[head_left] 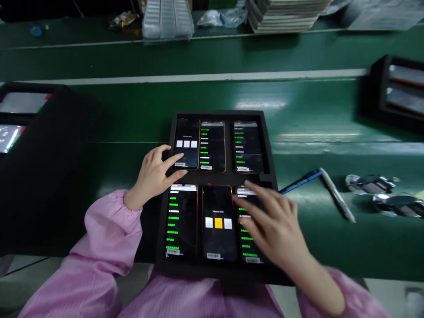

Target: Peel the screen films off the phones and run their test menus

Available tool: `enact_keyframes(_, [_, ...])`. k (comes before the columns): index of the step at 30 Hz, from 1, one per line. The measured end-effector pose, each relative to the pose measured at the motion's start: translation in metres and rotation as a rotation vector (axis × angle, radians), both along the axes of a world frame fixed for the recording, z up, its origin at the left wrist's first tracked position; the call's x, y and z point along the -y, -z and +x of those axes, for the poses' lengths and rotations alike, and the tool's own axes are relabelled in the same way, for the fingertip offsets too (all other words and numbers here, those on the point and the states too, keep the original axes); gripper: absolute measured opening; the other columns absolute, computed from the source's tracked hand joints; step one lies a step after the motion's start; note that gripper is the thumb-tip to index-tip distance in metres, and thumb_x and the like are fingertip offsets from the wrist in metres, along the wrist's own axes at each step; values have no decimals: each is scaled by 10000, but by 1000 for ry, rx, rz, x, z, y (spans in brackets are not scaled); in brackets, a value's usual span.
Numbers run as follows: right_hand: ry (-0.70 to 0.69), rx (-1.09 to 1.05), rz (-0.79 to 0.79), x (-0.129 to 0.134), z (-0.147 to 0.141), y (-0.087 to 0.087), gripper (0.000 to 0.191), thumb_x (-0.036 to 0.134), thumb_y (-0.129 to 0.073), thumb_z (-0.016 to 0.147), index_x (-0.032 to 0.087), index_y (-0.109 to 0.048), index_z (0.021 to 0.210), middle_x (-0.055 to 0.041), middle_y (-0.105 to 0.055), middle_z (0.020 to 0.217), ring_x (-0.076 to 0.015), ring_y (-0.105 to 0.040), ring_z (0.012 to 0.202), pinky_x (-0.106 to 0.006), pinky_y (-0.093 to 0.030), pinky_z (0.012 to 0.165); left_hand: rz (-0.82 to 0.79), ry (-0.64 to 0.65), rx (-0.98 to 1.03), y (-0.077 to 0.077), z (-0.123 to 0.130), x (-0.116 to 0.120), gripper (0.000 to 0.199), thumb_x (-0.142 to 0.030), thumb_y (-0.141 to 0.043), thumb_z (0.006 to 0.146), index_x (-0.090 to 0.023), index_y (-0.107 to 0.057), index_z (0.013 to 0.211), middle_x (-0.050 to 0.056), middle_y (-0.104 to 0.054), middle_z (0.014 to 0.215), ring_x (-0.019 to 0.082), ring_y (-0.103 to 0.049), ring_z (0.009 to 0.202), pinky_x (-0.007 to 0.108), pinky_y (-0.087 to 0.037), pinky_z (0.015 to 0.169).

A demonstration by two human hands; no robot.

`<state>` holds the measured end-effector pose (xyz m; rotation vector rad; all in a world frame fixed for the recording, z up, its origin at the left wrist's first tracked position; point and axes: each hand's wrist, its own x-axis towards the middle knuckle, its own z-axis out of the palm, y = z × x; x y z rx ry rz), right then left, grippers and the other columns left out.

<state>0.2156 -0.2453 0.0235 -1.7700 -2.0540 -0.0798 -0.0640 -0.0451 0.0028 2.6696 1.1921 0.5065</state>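
A black foam tray [215,178] holds several lit smartphones in two rows. My left hand [153,172] is over the tray's left edge, fingers spread, its index fingertip at the top-left phone [188,157], which reads "Vibrator test" above three white squares. My right hand [276,221] hovers with fingers apart over the bottom-right phone [247,238], covering part of its list. The bottom-middle phone [218,245] also shows "Vibrator test", its middle square yellow. Green and white lists fill the bottom-left phone [183,221], the top-middle phone [215,150] and the top-right phone [248,145].
Right of the tray lie a blue pen [301,182], a white pen-like stick [338,196] and shiny metal pieces [371,183]. Other black trays stand at left [49,119] and far right [380,88]. Clear plastic trays [168,20] and a stack of sheets [288,15] sit at the back.
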Motion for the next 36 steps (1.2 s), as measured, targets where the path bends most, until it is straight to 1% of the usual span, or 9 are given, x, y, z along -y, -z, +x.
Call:
enact_keyframes(5, [232, -65, -151, -90, 70, 13, 456, 517, -391, 1084, 332, -792, 1197, -93, -490, 1609, -413, -451, 1371, -634, -427, 1010, 16, 2, 5, 3, -1, 0, 677, -730, -379, 1032, -264, -684, 1417, 172, -510, 1457, 393, -501, 1373, 633, -478, 1107])
enact_keyframes(8, [280, -127, -149, -133, 93, 21, 487, 537, -354, 1081, 341, -778, 1221, -100, -496, 1595, -426, -429, 1373, -670, -427, 998, 34, 13, -2, 5, -2, -1, 657, -707, -399, 1039, -254, -684, 1419, 180, -512, 1450, 395, -516, 1358, 632, -493, 1088])
enact_keyframes(10, [276, -127, -127, -147, 98, 21, 496, 532, -343, 1083, 333, -779, 1214, -102, -518, 1574, -419, -438, 1361, -655, -441, 986, 41, 18, 0, 5, -2, -1, 641, -695, -416, 1040, -253, -686, 1418, 181, -515, 1444, 393, -529, 1345, 628, -503, 1076])
enact_keyframes(13, [245, -125, -95, -144, 98, 14, 482, 485, -342, 1090, 332, -783, 1210, -85, -538, 1558, -379, -467, 1342, -605, -455, 1005, 30, 7, 9, 6, -2, 0, 612, -686, -441, 1038, -276, -680, 1424, 166, -519, 1449, 381, -537, 1338, 619, -511, 1073])
enact_keyframes(19, [84, -93, -21, -106, 86, 6, 450, 375, -366, 1100, 334, -809, 1166, -61, -616, 1484, -317, -520, 1298, -534, -430, 1042, 4, -9, 27, 8, -3, 0, 578, -687, -461, 1031, -329, -668, 1434, 136, -529, 1460, 369, -528, 1347, 621, -506, 1094])
enact_keyframes(24, [75, -20, -23, -94, 85, 11, 413, 393, -410, 1095, 334, -813, 1167, -69, -610, 1506, -338, -533, 1300, -559, -432, 1025, 4, -4, 34, 9, -4, 1, 555, -670, -478, 1033, -342, -657, 1444, 135, -525, 1451, 367, -529, 1338, 615, -502, 1092])
enact_keyframes(28, [119, -154, 59, -88, 84, 17, 426, 341, -392, 1098, 274, -808, 1164, -89, -670, 1392, -284, -586, 1213, -487, -493, 1009, 11, 11, 27, 7, -3, -3, 574, -674, -471, 1034, -310, -659, 1436, 147, -513, 1437, 364, -519, 1330, 607, -479, 1108])
enact_keyframes(32, [96, -206, 80, -85, 80, 28, 409, 361, -423, 1088, 248, -808, 1162, -106, -672, 1373, -286, -596, 1204, -475, -538, 1002, -8, -65, 0, 2, 4, -13, 725, -747, -427, 1012, -236, -601, 1496, 153, -550, 1274, 333, -550, 1169, 587, -493, 1051])
enact_keyframes(36, [101, -167, 101, -87, 79, 35, 402, 394, -453, 1085, 236, -820, 1131, -111, -648, 1416, -312, -579, 1222, -505, -539, 1021, 26, -136, -53, -8, 13, -15, 796, -804, -415, 977, -209, -648, 1451, 160, -536, 1229, 323, -543, 1070, 587, -500, 993])
